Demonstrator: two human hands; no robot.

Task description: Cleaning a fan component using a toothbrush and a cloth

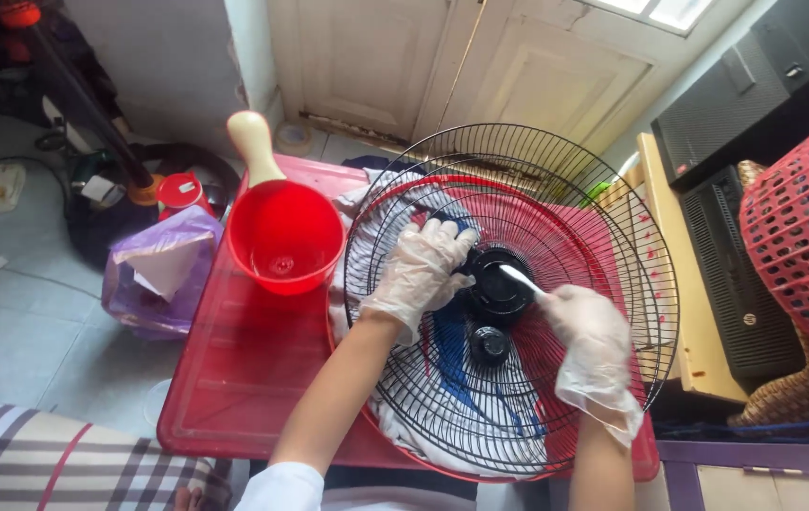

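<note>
fan grille [603,237] black | scoop [283,237] red, cream handle | lid [234,378] red | basket [807,227] pink-red | bag [154,274] purple

Gloved hands [421,270] on fan grille [603,237]
</note>
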